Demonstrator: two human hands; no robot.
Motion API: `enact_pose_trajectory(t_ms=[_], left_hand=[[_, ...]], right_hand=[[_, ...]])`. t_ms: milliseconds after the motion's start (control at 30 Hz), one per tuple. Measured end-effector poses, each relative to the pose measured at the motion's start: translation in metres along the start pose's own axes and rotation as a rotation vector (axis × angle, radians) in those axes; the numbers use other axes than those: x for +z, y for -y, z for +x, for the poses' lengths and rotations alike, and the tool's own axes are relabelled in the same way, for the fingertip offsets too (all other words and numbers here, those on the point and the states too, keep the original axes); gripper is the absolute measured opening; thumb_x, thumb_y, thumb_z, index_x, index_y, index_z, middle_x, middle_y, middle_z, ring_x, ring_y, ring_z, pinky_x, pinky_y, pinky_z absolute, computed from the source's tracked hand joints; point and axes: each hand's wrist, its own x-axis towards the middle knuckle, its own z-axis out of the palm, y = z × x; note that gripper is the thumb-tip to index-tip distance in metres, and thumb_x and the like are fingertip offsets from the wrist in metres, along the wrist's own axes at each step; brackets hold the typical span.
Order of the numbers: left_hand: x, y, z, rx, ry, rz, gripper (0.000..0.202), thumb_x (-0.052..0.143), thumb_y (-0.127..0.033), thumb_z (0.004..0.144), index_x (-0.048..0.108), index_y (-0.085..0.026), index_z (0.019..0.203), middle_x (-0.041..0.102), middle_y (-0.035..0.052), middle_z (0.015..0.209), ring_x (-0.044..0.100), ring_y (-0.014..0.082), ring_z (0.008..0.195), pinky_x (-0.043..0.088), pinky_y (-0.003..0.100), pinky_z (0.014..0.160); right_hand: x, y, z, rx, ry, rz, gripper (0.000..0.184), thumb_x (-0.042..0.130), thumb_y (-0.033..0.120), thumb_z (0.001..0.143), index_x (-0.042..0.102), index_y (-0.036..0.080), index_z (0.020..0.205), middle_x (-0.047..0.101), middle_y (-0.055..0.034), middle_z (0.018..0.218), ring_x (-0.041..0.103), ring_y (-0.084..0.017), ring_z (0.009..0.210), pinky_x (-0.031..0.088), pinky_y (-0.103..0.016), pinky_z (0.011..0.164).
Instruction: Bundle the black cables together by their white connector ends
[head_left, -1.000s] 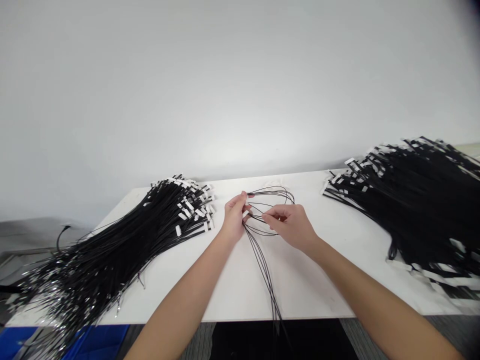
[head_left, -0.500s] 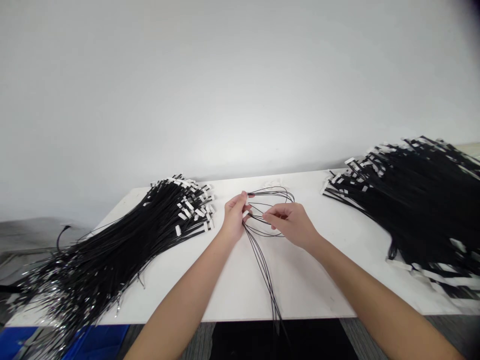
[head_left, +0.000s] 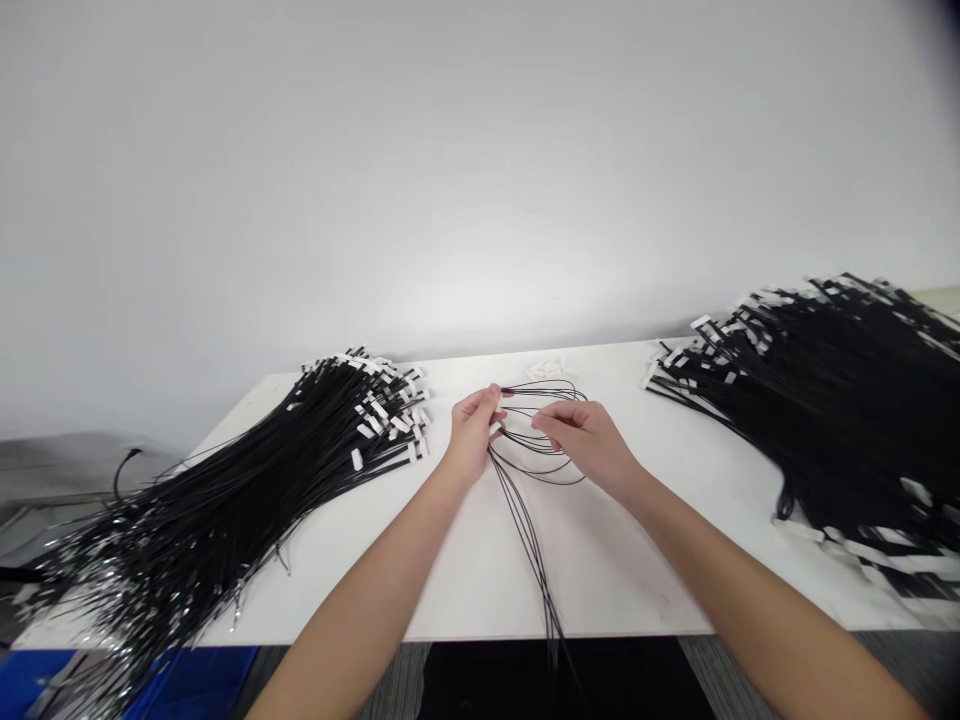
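Thin black wires (head_left: 525, 520) curve in open loops between my two hands, their loose ends trailing down over the table's front edge. My left hand (head_left: 474, 428) is closed around the bunch, with a small white piece, perhaps a connector, showing at its fingers. On the right side of the loops, my right hand (head_left: 581, 435) pinches with thumb and forefinger at the wires. Whether it grips one strand or several is hidden by the fingers.
A large bundle of black wires with white connectors (head_left: 300, 470) lies at the left, its shiny ends hanging off the table (head_left: 465, 590). Another thick pile (head_left: 840, 400) covers the right side. Small white pieces (head_left: 547, 369) lie near the wall. Something blue (head_left: 202, 680) sits below.
My right hand has shifted slightly right, and the lower loop hangs a little lower and wider. My left hand has barely moved and keeps its hold on the wires.
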Motion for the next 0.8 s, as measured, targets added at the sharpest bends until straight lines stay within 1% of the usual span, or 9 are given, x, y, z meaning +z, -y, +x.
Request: enact_pose_trajectory(t_ms=[67,100,167,267,367,500,600,700,800], left_hand=[[0.000,0.001,0.000,0.010,0.010,0.035,0.040,0.063,-0.053,0.062,0.066,-0.016,0.076,0.047,-0.0005,0.054,0.045,0.0064,0.050,0.035,0.017,0.046],[0.000,0.002,0.000,0.016,0.015,0.048,0.039,0.063,-0.052,0.062,0.066,-0.016,0.077,0.047,-0.0004,0.054,0.045,0.0065,0.050,0.035,0.016,0.046],[0.000,0.003,0.000,0.020,0.022,0.057,0.038,0.063,-0.052,0.063,0.066,-0.016,0.077,0.046,-0.0004,0.055,0.045,0.0065,0.052,0.035,0.016,0.047],[0.002,0.006,-0.001,-0.020,0.030,0.030,0.038,0.062,-0.051,0.064,0.066,-0.016,0.077,0.046,-0.0004,0.055,0.044,0.0061,0.051,0.033,0.015,0.046],[0.004,0.008,-0.003,-0.071,0.072,0.000,0.040,0.064,-0.052,0.063,0.066,-0.014,0.077,0.046,-0.0005,0.054,0.043,0.0056,0.048,0.031,0.015,0.043],[0.007,0.011,-0.007,-0.135,0.108,-0.055,0.039,0.066,-0.050,0.060,0.066,-0.014,0.075,0.048,-0.0004,0.054,0.043,0.0050,0.047,0.033,0.016,0.044],[0.007,0.014,-0.007,-0.158,0.114,-0.090,0.037,0.068,-0.047,0.060,0.065,-0.013,0.073,0.049,-0.0005,0.054,0.043,0.0047,0.048,0.030,0.015,0.042],[0.005,0.016,-0.005,-0.158,0.124,-0.103,0.035,0.069,-0.045,0.059,0.064,-0.013,0.071,0.049,-0.0010,0.053,0.042,0.0044,0.047,0.028,0.015,0.041],[0.005,0.018,-0.004,-0.150,0.127,-0.098,0.035,0.070,-0.045,0.059,0.064,-0.012,0.069,0.049,-0.0010,0.053,0.041,0.0042,0.047,0.029,0.015,0.041]], right_hand=[[0.001,-0.002,0.000,-0.048,-0.029,-0.106,0.023,0.048,0.036,0.076,0.058,0.018,0.066,0.048,0.0006,0.057,0.042,-0.010,0.052,0.033,-0.022,0.047],[0.001,-0.004,-0.001,-0.101,-0.056,-0.196,0.024,0.046,0.036,0.078,0.058,0.019,0.067,0.050,0.0002,0.059,0.042,-0.010,0.052,0.033,-0.022,0.048],[0.003,-0.009,-0.001,-0.243,-0.146,-0.423,0.025,0.043,0.034,0.082,0.059,0.020,0.071,0.054,-0.0003,0.063,0.043,-0.010,0.054,0.031,-0.023,0.050],[0.006,-0.019,0.000,-0.452,-0.275,-0.727,0.024,0.040,0.033,0.086,0.061,0.022,0.082,0.060,-0.0005,0.074,0.045,-0.009,0.056,0.027,-0.023,0.050],[0.007,-0.028,0.002,-0.622,-0.306,-0.912,0.022,0.041,0.028,0.087,0.062,0.024,0.084,0.060,0.0008,0.073,0.046,-0.007,0.057,0.024,-0.022,0.049],[0.008,-0.030,0.004,-0.834,-0.407,-0.987,0.022,0.045,0.019,0.085,0.060,0.021,0.071,0.054,0.0030,0.061,0.040,-0.005,0.050,0.022,-0.022,0.048],[0.011,-0.027,0.005,-0.954,-0.486,-0.976,0.023,0.048,0.019,0.084,0.055,0.018,0.062,0.048,0.0049,0.053,0.033,-0.005,0.045,0.020,-0.022,0.046],[0.014,-0.026,0.004,-0.992,-0.527,-0.981,0.027,0.049,0.021,0.083,0.051,0.017,0.057,0.045,0.0050,0.050,0.029,-0.005,0.043,0.020,-0.023,0.046],[0.015,-0.027,0.004,-0.997,-0.525,-0.976,0.028,0.049,0.022,0.084,0.051,0.017,0.057,0.045,0.0047,0.051,0.031,-0.005,0.043,0.021,-0.023,0.046]])
